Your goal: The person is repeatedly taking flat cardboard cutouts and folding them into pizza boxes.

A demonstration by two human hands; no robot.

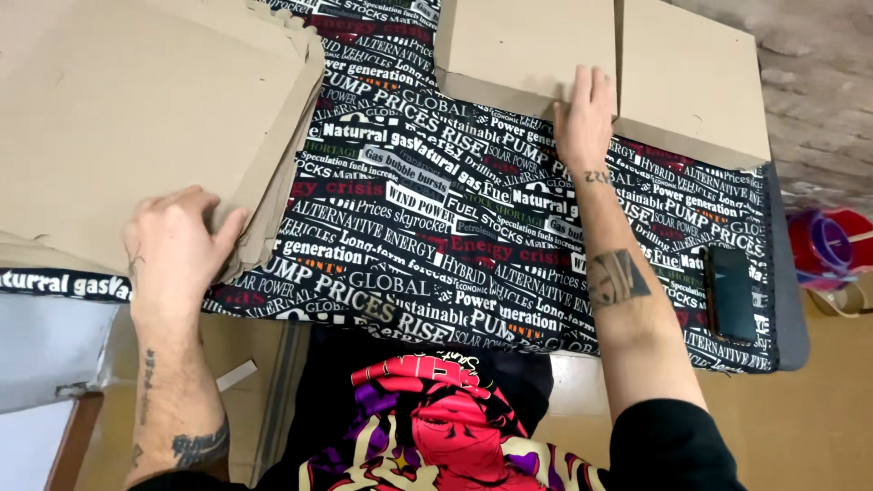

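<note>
Judging by layout: two folded boxes [605,55] done at far right under flat, open right hand [584,114]; left hand [177,245], fingers spread, pressing unfolded cardboard stack [136,118] left to work.

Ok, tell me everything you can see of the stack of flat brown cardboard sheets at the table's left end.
The stack of flat brown cardboard sheets lies at the left end of the table covered in black printed cloth. It is plain corrugated board, several layers deep, their edges fanned slightly along the right side. Its top and left sides run out of frame. The left hand rests on its near right corner, thumb at the edge.
</note>
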